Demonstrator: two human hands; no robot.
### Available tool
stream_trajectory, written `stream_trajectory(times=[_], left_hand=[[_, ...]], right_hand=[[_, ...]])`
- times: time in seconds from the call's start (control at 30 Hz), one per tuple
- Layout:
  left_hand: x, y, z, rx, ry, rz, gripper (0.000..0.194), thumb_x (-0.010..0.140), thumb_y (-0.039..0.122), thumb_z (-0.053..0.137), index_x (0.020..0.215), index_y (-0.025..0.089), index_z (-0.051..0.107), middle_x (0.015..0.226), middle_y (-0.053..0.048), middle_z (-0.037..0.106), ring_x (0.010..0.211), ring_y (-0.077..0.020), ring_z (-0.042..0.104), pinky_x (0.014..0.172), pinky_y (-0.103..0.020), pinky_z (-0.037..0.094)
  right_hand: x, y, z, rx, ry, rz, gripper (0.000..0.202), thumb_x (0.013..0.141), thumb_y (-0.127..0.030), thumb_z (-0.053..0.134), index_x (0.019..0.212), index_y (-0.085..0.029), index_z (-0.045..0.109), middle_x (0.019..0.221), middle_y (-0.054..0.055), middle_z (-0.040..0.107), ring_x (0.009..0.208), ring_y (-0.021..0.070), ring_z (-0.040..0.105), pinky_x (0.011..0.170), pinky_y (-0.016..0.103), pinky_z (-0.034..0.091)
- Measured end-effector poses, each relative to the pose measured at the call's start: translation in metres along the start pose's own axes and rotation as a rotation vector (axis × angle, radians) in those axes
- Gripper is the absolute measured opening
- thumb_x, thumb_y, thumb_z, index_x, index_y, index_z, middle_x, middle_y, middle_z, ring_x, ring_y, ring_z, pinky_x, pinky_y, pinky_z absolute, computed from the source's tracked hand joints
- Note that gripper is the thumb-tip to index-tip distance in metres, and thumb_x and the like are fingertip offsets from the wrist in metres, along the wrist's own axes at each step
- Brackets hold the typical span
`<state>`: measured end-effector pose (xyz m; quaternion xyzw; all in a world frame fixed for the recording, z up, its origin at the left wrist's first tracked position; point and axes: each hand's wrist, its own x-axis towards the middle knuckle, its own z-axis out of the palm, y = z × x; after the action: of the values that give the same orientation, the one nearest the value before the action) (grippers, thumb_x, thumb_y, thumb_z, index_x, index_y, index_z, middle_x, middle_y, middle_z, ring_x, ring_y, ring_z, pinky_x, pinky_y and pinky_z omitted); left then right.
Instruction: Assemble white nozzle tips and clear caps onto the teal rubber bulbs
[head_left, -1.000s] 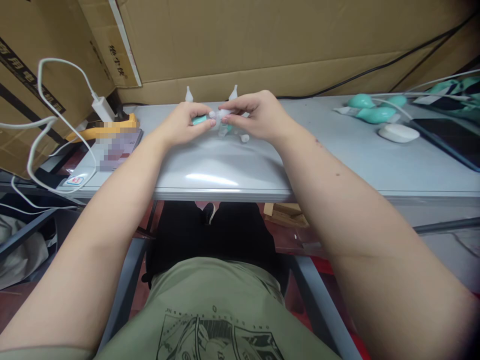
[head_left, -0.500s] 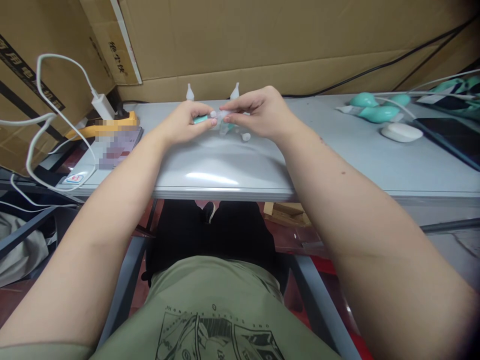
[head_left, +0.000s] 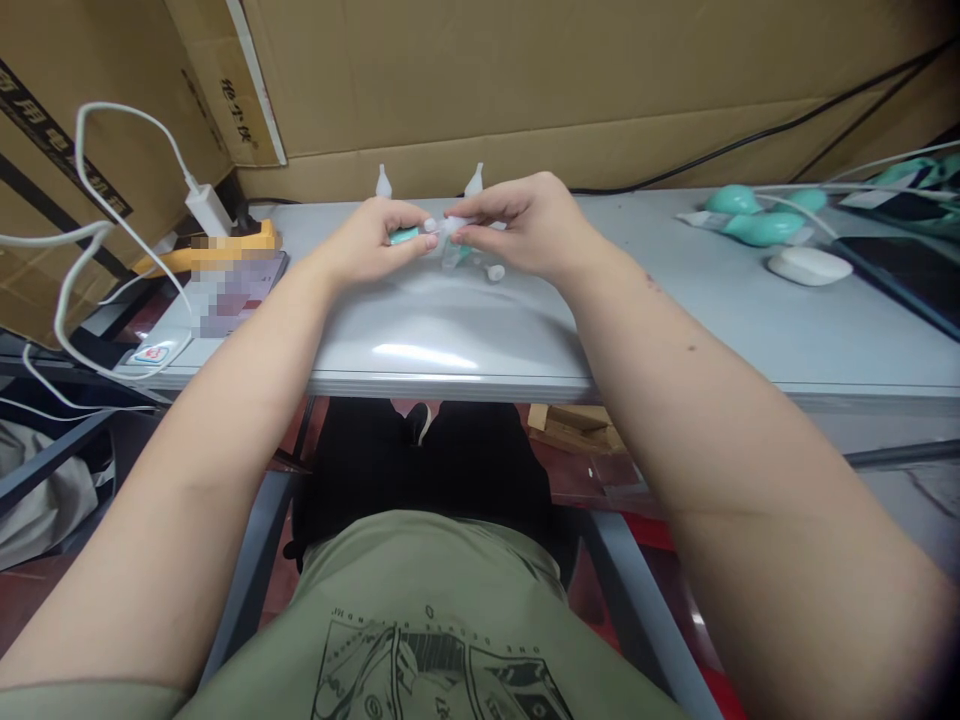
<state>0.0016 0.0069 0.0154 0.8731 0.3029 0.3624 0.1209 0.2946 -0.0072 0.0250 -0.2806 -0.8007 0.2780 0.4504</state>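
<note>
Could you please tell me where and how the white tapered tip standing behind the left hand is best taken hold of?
Probably by its wider, rounded lower part, pinched between thumb and finger from above: the white tapered tip stands upright with its narrow end up, while the left hand blocks the near side and cardboard rises behind. Its base is hidden.
</note>
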Motion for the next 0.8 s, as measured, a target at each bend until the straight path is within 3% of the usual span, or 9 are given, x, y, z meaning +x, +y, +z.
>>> stream_trajectory(times=[0.23, 0.43, 0.53, 0.7, 0.8], left_hand=[[0.000, 0.015, -0.003, -0.064, -0.071, -0.075, 0.036, 0.114, 0.050, 0.074, 0.099, 0.019, 0.086, 0.091, -0.004, 0.071, 0.085, -0.0213, 0.063, 0.086, -0.040, 0.051], [0.000, 0.010, -0.001, -0.039, -0.044, -0.071, 0.029, 0.106, 0.045, 0.078, 0.108, 0.019, 0.092, 0.103, -0.007, 0.086, 0.098, -0.0269, 0.075, 0.094, -0.042, 0.060], [0.000, 0.004, 0.000, 0.003, -0.022, -0.055, 0.029, 0.105, 0.048, 0.081, 0.107, 0.021, 0.092, 0.103, -0.008, 0.087, 0.097, -0.0277, 0.077, 0.094, -0.044, 0.060], [-0.001, 0.005, -0.001, 0.063, -0.023, -0.065, 0.030, 0.107, 0.046, 0.079, 0.110, 0.020, 0.092, 0.103, -0.010, 0.087, 0.097, -0.0278, 0.076, 0.095, -0.044, 0.061], [-0.001, 0.006, -0.002, 0.079, -0.036, -0.062, 0.028, 0.107, 0.043, 0.079, 0.112, 0.020, 0.093, 0.102, -0.010, 0.087, 0.096, -0.0281, 0.076, 0.095, -0.043, 0.061]], right_hand=[[0.000, 0.005, -0.002, -0.068, 0.021, -0.081, 0.016, 0.094, -0.029, 0.106, 0.106, -0.039, 0.105, 0.116, 0.000, 0.098, 0.122, 0.0450, 0.094, 0.115, 0.057, 0.078], [-0.003, 0.001, -0.003, -0.069, -0.011, 0.000, 0.009, 0.098, -0.039, 0.110, 0.105, -0.040, 0.104, 0.114, 0.002, 0.097, 0.122, 0.0464, 0.094, 0.104, 0.057, 0.081], [-0.003, 0.000, -0.003, -0.092, -0.011, 0.008, 0.012, 0.098, -0.046, 0.112, 0.103, -0.039, 0.103, 0.111, 0.002, 0.096, 0.120, 0.0461, 0.094, 0.097, 0.055, 0.081], [-0.002, -0.002, -0.004, -0.115, -0.032, 0.009, 0.024, 0.098, -0.058, 0.115, 0.104, -0.039, 0.103, 0.112, 0.003, 0.096, 0.118, 0.0466, 0.091, 0.102, 0.058, 0.079], [-0.002, -0.003, -0.004, -0.119, -0.049, 0.019, 0.021, 0.099, -0.058, 0.113, 0.103, -0.040, 0.103, 0.112, 0.002, 0.096, 0.119, 0.0463, 0.091, 0.099, 0.058, 0.080]])
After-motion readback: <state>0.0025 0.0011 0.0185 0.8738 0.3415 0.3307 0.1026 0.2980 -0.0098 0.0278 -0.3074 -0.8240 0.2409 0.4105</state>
